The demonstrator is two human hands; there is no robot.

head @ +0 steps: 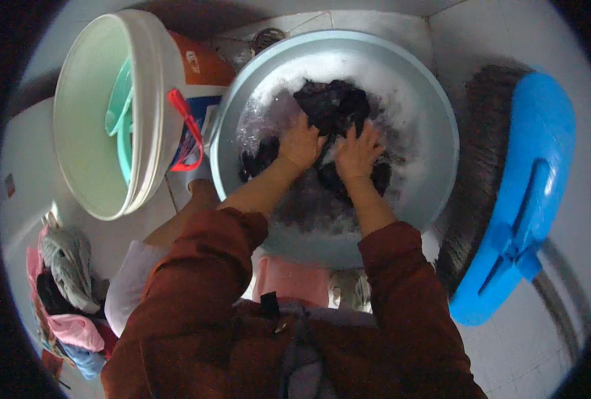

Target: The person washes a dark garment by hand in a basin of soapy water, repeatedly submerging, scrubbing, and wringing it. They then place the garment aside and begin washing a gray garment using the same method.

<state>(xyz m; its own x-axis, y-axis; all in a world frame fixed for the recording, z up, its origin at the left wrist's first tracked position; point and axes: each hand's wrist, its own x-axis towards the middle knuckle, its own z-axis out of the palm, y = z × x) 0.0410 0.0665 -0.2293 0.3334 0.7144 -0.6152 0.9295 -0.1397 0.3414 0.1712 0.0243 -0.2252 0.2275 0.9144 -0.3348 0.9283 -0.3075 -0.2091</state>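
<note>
A wide pale blue-grey basin point(432, 192) holds soapy water with white foam and wet dark cloth point(332, 104). My left hand point(299, 143) is in the basin against the lower left of the main dark bundle, and its fingertips are partly hidden. Just to its right, my right hand point(357, 152) lies palm down on the cloth with its fingers apart. More dark fabric point(265, 155) sits in the water left of my left hand, and some shows below my right hand.
A tall white bucket point(148, 112) with a turquoise plastic item point(120, 102) inside stands at the left. A blue-headed broom point(542, 119) leans at the right. A pile of clothes point(71, 289) lies lower left. Behind the basin is a floor drain point(268, 39).
</note>
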